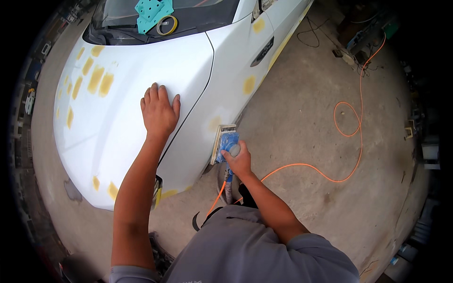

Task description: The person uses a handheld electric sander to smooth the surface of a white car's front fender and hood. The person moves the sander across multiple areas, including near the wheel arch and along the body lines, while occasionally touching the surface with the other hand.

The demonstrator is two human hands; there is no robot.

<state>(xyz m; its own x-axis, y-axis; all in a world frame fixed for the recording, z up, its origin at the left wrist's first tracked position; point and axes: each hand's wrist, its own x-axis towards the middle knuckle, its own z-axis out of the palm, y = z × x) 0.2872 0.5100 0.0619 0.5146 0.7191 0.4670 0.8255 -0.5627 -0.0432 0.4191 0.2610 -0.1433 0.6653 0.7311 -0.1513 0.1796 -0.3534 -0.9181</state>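
My right hand [239, 160] is wrapped round a blue air sander [228, 143] with a flat rectangular pad. The pad stands on edge against the side of a white car's front fender [203, 127], close to a pale yellow filler patch [215, 123]. From the sander's lower end run an orange air hose [218, 195] and a grey ribbed hose [228, 192]. My left hand [159, 109] lies flat on the white bonnet [122, 127], fingers together and thumb apart, with nothing in it. Several yellow filler patches [96, 79] dot the bonnet left of it.
Turquoise perforated sanding sheets [152, 13] and a yellow tape roll [167, 25] lie at the windscreen's base. The orange hose [325, 178] loops across the concrete floor [302, 127] on the right. Dark equipment [361, 35] stands at the far right, with a thin black cable [309, 33] nearby.
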